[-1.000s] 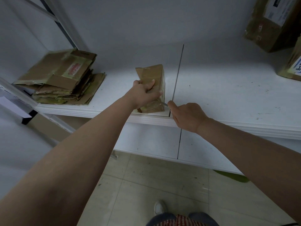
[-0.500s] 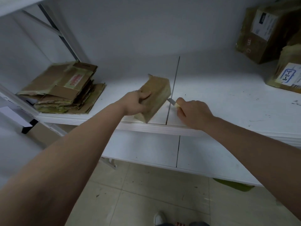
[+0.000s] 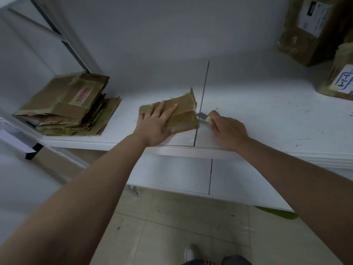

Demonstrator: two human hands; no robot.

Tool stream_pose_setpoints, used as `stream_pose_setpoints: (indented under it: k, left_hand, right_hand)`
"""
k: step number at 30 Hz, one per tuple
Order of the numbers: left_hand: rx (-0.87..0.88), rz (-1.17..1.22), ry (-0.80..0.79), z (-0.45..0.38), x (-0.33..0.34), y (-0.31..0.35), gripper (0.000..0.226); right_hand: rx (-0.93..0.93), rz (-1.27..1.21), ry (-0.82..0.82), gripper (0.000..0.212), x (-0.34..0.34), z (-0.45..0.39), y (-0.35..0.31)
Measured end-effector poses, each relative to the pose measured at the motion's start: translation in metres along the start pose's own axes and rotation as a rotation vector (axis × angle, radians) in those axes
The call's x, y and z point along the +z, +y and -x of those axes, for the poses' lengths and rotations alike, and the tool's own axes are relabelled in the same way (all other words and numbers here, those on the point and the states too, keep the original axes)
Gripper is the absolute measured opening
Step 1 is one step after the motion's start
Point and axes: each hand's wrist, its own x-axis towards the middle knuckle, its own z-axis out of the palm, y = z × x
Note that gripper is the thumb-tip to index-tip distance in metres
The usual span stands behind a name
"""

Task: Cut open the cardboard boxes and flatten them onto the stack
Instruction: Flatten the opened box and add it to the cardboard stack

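Observation:
A small brown cardboard box (image 3: 184, 115) lies flat on the white shelf (image 3: 248, 115), near its front edge. My left hand (image 3: 156, 124) presses down on the box's top with straight fingers. My right hand (image 3: 227, 129) grips a utility knife (image 3: 203, 116) just right of the box. The blade tip touches the box's right end, where a loose flap stands up. A stack of flattened cardboard (image 3: 70, 108) sits at the shelf's left end.
Two taped boxes with labels, one large (image 3: 309, 29) and one smaller (image 3: 342, 81), stand at the shelf's back right. A slanted metal shelf post (image 3: 61, 33) rises behind the stack. Tiled floor and my shoe (image 3: 191, 253) lie below.
The box went from standing upright, gripped by my left hand, to lying flat under my pressing palm. My right hand kept the knife at the box's right end.

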Motion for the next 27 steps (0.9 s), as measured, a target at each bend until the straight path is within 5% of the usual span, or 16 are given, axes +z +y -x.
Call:
stream_pose_setpoints:
  k: [27]
  left_hand:
    - [0.004, 0.004, 0.05, 0.0001, 0.0063, -0.0012, 0.083]
  right_hand:
    - [-0.087, 0.031, 0.074, 0.022, 0.0079, 0.0027, 0.0026]
